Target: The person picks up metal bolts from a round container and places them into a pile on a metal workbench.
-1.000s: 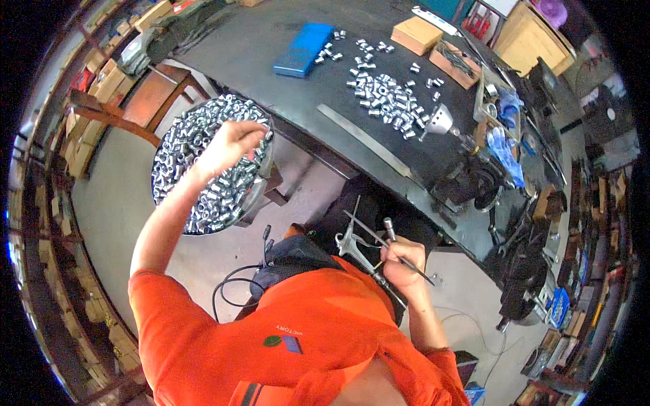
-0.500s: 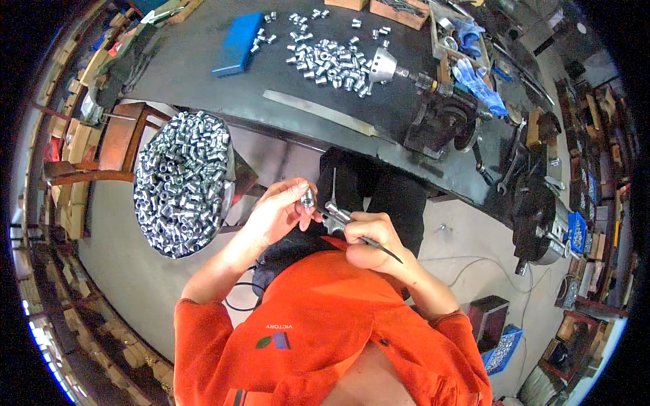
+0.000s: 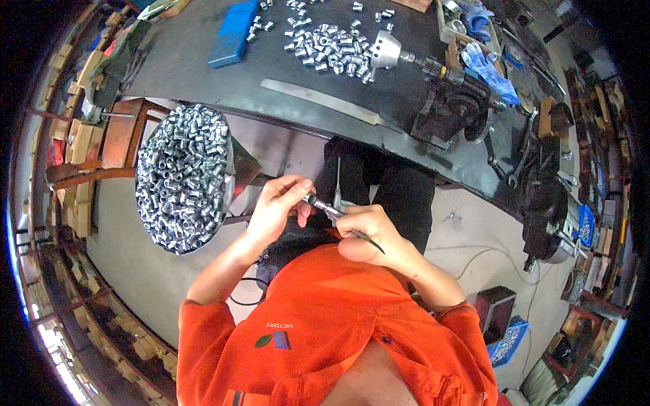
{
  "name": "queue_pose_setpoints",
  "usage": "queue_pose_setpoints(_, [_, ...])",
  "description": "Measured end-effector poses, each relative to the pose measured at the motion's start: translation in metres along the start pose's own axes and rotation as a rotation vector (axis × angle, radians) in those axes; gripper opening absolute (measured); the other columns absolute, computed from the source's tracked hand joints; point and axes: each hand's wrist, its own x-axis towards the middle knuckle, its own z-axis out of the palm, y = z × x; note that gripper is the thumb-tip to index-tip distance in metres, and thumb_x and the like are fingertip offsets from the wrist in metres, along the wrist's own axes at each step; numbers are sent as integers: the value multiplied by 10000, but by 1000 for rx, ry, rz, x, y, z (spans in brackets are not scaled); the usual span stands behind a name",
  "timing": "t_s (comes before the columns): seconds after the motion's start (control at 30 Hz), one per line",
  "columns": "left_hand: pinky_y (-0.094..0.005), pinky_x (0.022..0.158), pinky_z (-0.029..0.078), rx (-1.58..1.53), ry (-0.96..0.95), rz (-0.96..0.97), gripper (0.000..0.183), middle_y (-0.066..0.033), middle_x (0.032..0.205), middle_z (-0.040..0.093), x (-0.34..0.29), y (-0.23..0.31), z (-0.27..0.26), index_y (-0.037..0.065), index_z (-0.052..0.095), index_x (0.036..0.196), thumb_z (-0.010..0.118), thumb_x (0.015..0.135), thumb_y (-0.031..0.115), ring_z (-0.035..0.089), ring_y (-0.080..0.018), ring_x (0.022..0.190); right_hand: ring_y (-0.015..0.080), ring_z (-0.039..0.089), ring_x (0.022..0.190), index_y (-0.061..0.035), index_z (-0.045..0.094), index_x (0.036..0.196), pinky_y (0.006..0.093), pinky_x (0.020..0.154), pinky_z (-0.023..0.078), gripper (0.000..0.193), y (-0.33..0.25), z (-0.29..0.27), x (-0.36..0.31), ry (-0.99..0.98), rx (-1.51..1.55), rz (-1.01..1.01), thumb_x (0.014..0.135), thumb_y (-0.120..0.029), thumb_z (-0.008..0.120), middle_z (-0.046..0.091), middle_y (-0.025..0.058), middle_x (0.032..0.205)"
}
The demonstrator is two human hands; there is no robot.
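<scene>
My left hand pinches a small shiny metal fitting between thumb and fingers, above my lap. Closed around a silver cylindrical tool is my right hand; a dark, thin tail of it sticks out below my palm. The tool's tip meets the fitting; whether it enters the bore is too small to tell. Beyond my hands, a slim metal tool lies against my dark trousers, partly hidden. To the left stands a large round container heaped with similar metal fittings.
On the dark workbench lie a pile of fittings, a blue box and a flat metal bar. A chuck device, blue gloves and wrenches are at the right. A wooden chair stands left.
My right hand has moved the tool leftward to the fitting; before, the two were apart. The bench and container have shifted slightly in view.
</scene>
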Motion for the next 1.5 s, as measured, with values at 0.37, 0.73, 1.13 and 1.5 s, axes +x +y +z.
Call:
queue_pose_setpoints(0.37, [-241,700,468,543,-143,315,203,-27,845,616,-5,23,11,-11,574,1005,637,821,43,580,-102,763,345,540,603,-65,484,593,438,527,412,206,4,5,1,3,-129,63,609,-188,648,522,116,590])
queue_pose_setpoints(0.73, [-234,533,455,598,-18,331,133,-19,702,594,6,27,-3,-5,604,893,653,782,51,576,-93,591,290,443,498,-49,401,586,368,457,325,242,-6,-11,-11,86,-18,41,610,-132,627,408,83,564])
queue_pose_setpoints(1.13, [-364,544,470,1221,135,740,263,-89,686,588,20,16,-19,60,617,841,686,587,68,597,-282,616,175,415,428,-82,327,523,291,384,265,374,-26,-21,-19,241,-49,-281,691,-282,594,443,53,561])
queue_pose_setpoints(1.5, [-371,541,455,1325,32,890,241,-76,642,573,25,14,-7,82,604,800,702,580,90,581,-270,583,247,381,471,-36,344,580,361,438,269,275,-33,-28,-1,113,113,-72,643,-147,588,335,86,576])
